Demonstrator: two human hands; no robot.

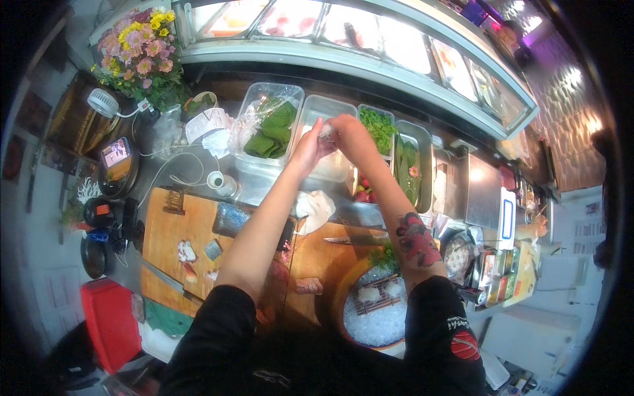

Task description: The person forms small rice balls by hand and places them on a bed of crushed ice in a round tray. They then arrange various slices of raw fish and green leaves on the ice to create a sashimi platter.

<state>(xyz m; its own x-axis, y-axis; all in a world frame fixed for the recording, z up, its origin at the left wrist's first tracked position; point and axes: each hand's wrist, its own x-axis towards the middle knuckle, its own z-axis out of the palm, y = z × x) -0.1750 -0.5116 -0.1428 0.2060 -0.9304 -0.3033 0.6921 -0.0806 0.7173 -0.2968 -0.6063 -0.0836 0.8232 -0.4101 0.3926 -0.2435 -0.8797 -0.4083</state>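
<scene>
Along the counter's [153,174] far edge, a clear plastic tub [323,104] sits beneath a whitish clump [325,131] between left hand [308,150] and right hand [346,134], fingers gathered close; which grips, I cannot tell.

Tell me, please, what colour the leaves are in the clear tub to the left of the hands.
The leaves are green, seen best in the head view.

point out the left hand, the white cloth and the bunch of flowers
left hand [306,152]: head view, middle of the hand
white cloth [314,207]: head view, middle of its folds
bunch of flowers [142,51]: head view, among its blooms
</scene>
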